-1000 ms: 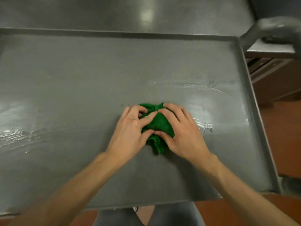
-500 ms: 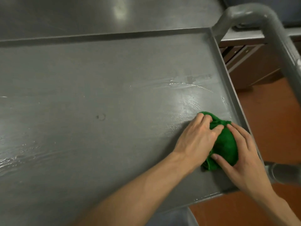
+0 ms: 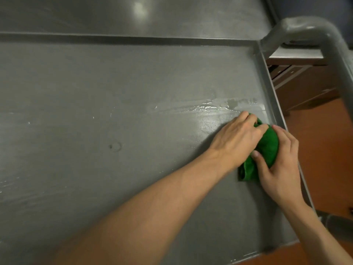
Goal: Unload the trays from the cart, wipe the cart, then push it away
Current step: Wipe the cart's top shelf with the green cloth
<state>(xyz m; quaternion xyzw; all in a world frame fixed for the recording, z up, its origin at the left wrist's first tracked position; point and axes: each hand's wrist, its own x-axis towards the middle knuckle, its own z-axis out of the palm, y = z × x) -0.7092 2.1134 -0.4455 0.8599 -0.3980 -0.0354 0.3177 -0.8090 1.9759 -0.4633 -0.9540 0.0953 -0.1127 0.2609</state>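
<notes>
Your left hand [image 3: 236,138] and right hand [image 3: 280,165] are pressing the green cloth [image 3: 267,148]. Each grip is pinching it against the cart [image 3: 114,83], beside the right rim.

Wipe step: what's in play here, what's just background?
In play:
left hand
right hand
green cloth, bunched under both hands
cart top, wet streak near right rim
cart handle

Background:
cabinet
orange floor

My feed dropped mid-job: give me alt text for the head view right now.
Both hands, left hand and right hand, press a bunched green cloth onto the bare steel cart top by its right rim. A wet streak shines beyond them; the cart handle curves at upper right.
</notes>
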